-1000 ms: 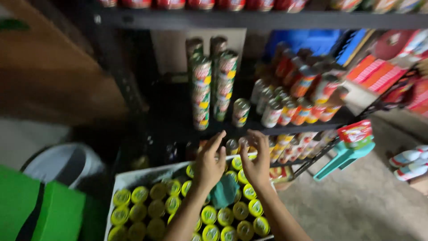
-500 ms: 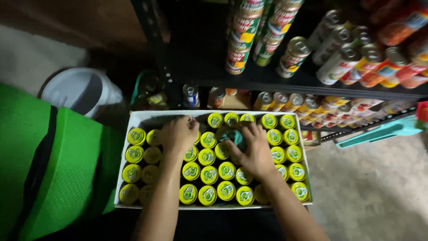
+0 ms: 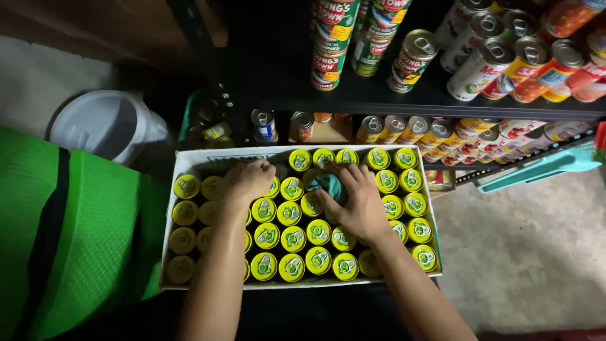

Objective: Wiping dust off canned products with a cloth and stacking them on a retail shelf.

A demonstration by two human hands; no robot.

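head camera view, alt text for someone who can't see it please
Two bare hands, left and right, reach into a white cardboard tray packed with yellow-lidded round metal cans, beneath dark shelves of labelled tins.

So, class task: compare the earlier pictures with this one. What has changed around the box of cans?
Both hands came down from the shelf edge into the white box. The left hand now rests on yellow-topped cans; the right hand covers a teal one. The cans on the shelves are unchanged.

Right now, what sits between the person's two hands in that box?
In the head view, several yellow-topped cans stand upright between the left hand and the right hand, inside the white box.
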